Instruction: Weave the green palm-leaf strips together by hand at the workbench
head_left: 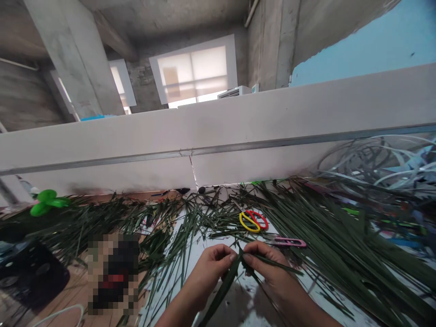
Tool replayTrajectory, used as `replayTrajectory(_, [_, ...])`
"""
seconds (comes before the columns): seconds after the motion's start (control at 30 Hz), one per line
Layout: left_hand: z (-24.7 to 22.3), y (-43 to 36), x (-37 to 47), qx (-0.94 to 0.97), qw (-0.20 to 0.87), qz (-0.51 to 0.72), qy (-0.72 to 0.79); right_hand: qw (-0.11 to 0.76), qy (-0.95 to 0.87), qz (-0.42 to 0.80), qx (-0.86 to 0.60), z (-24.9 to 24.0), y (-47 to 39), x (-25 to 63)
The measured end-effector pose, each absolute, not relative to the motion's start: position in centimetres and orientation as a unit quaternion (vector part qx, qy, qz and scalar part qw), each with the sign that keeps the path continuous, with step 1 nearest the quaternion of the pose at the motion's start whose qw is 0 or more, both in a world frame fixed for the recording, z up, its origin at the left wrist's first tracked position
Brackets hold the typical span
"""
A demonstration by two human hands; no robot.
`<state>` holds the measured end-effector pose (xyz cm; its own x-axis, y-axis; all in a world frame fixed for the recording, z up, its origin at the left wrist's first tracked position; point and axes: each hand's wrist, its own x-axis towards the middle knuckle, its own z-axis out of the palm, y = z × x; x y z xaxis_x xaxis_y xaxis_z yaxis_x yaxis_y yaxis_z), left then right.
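Both hands meet low in the middle of the head view, pinching dark green leaf strips (223, 290) where the strips cross. My left hand (213, 268) is closed on the strips from the left side. My right hand (267, 263) is closed on them from the right, its fingertips close to the left ones. One strip slants down to the lower left, and another sticks out to the right past my right hand. Just beyond the hands lie scissors with a yellow and a red handle (250, 220). A pink-handled cutter (289, 242) rests near my right hand.
Long green leaves (327, 227) are heaped on the right, with cut pieces (184, 240) on the left. A green balloon-like object (47, 202) and a black box (30, 272) are at the left. White coiled tubing (374, 159) is at the right, before a white partition (235, 120).
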<state>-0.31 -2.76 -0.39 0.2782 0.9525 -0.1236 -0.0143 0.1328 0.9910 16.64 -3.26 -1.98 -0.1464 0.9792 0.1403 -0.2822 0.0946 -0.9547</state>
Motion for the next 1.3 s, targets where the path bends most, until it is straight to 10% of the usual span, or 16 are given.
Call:
replayTrajectory(0.47, [1.2, -3.5, -0.3, 0.528, 0.652, 0.392, 0.379, 0.547, -0.519, 0.538, -0.378, -1.5, -3.4, 17.2])
replayTrajectory(1.3, [2.5, -3.9, -0.6, 0.728, 0.284, 0.370, 0.502, 0.495, -0.634, 0.449, -0.389, -1.6, -3.9, 17.5])
